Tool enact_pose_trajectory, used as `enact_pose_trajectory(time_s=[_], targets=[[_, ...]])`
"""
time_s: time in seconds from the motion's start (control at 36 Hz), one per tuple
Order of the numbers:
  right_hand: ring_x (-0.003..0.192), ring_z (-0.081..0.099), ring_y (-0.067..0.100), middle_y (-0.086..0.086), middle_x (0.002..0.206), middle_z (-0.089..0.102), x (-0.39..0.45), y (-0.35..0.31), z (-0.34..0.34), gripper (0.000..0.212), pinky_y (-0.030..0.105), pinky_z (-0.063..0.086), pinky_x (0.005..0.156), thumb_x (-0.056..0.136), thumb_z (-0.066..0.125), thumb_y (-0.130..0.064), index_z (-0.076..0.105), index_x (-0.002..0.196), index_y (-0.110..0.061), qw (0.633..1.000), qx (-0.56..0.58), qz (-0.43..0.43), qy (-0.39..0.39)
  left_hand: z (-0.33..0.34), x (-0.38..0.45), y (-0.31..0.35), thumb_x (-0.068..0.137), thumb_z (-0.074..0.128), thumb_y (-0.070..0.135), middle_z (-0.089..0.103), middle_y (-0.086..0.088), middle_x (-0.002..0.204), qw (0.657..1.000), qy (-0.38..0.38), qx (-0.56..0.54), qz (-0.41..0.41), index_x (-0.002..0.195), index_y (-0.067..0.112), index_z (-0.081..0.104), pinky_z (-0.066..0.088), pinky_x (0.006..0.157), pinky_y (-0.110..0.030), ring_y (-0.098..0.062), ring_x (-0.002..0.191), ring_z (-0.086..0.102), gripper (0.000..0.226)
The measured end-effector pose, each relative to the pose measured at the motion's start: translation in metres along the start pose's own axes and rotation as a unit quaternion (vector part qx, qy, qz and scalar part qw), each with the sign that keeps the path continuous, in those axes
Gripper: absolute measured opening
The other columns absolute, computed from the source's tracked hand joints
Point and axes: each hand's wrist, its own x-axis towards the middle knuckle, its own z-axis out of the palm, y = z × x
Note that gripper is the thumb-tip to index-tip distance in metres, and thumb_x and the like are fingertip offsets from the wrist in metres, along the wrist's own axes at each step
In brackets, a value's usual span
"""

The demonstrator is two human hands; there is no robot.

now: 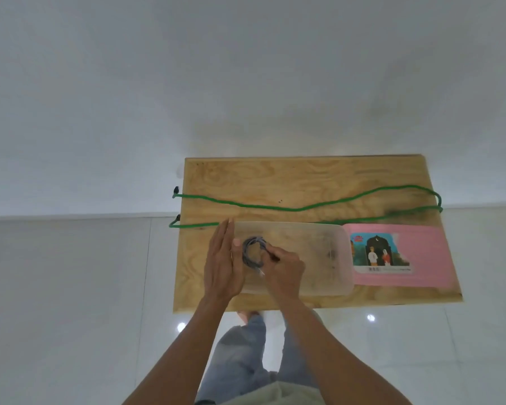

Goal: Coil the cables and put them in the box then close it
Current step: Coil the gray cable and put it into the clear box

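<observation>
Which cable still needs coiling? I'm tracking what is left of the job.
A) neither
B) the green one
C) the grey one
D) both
B: the green cable lies stretched out in a long loop across the wooden table, while the grey cable is already a small coil in the clear box, where the right hand pinches it and the left hand is flat against the box's end.

My bench [304, 176] is pale plywood with swirling grain. The long cable [275, 206] is bright green with black plugs, the coiled cable [250, 252] grey, the box [319, 252] cloudy clear, its lid [421, 255] pink with a pictured label.
</observation>
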Motion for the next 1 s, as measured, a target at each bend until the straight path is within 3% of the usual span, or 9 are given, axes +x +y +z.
enact_pose_trajectory(time_s=[0.11, 0.25, 0.42, 0.58, 0.69, 0.78, 1.0], targets=[[0.079, 0.073, 0.021, 0.008, 0.090, 0.079, 0.008, 0.000, 0.014, 0.018, 0.026, 0.052, 0.079, 0.081, 0.075, -0.008, 0.080, 0.098, -0.009, 1.000, -0.014, 0.004, 0.007, 0.004, -0.001, -0.003, 0.106, 0.019, 0.041, 0.031, -0.002, 0.162, 1.000, -0.005, 0.002, 0.007, 0.155, 0.010, 0.032, 0.023, 0.123, -0.036, -0.012, 0.152, 0.020, 0.059], [0.073, 0.069, 0.023, 0.008, 0.081, 0.077, 0.013, -0.006, 0.026, 0.007, 0.032, 0.054, 0.075, 0.080, 0.075, -0.006, 0.078, 0.086, -0.007, 0.999, 0.006, 0.049, 0.019, 0.004, -0.001, 0.000, 0.107, 0.019, 0.039, 0.033, 0.001, 0.160, 1.000, 0.003, -0.007, 0.007, 0.153, 0.009, 0.035, 0.024, 0.122, -0.033, -0.014, 0.151, 0.024, 0.058], [0.076, 0.067, 0.021, 0.008, 0.083, 0.076, 0.007, -0.011, 0.038, 0.005, 0.023, 0.049, 0.074, 0.080, 0.075, -0.004, 0.076, 0.084, -0.005, 0.990, 0.062, 0.122, 0.021, 0.005, 0.000, 0.000, 0.106, 0.022, 0.033, 0.036, 0.001, 0.158, 1.000, 0.010, -0.025, 0.004, 0.152, 0.010, 0.037, 0.030, 0.120, -0.039, -0.017, 0.149, 0.029, 0.054], [0.076, 0.067, 0.018, 0.003, 0.084, 0.076, 0.008, -0.010, 0.029, 0.013, 0.028, 0.053, 0.079, 0.090, 0.067, -0.018, 0.078, 0.089, -0.011, 0.990, 0.076, 0.122, -0.015, 0.005, -0.001, -0.001, 0.106, 0.021, 0.038, 0.040, -0.003, 0.157, 0.999, 0.017, -0.032, 0.000, 0.151, 0.009, 0.040, 0.029, 0.120, -0.037, -0.017, 0.149, 0.031, 0.057], [0.078, 0.066, 0.010, 0.001, 0.091, 0.078, 0.012, -0.007, 0.021, 0.015, 0.024, 0.052, 0.090, 0.089, 0.069, -0.017, 0.079, 0.099, -0.012, 0.986, 0.075, 0.136, -0.062, 0.005, -0.001, 0.000, 0.106, 0.017, 0.045, 0.040, -0.002, 0.157, 0.999, 0.020, -0.034, 0.000, 0.151, 0.011, 0.040, 0.029, 0.120, -0.036, -0.017, 0.149, 0.031, 0.060], [0.072, 0.064, -0.001, -0.006, 0.084, 0.075, 0.015, -0.003, 0.018, 0.013, 0.022, 0.054, 0.088, 0.085, 0.075, -0.016, 0.079, 0.097, -0.017, 0.980, 0.090, 0.162, -0.077, 0.005, -0.001, 0.000, 0.106, 0.018, 0.045, 0.041, -0.002, 0.156, 0.999, 0.023, -0.035, -0.002, 0.150, 0.011, 0.041, 0.029, 0.120, -0.037, -0.017, 0.149, 0.031, 0.061], [0.076, 0.067, 0.004, -0.009, 0.079, 0.073, 0.015, -0.001, 0.014, 0.006, 0.033, 0.057, 0.089, 0.083, 0.077, -0.019, 0.078, 0.089, -0.020, 0.973, 0.119, 0.188, -0.061, 0.004, -0.001, 0.003, 0.106, 0.017, 0.047, 0.041, -0.002, 0.156, 0.999, 0.024, -0.026, -0.003, 0.151, 0.010, 0.041, 0.026, 0.120, -0.032, -0.018, 0.149, 0.031, 0.063]])
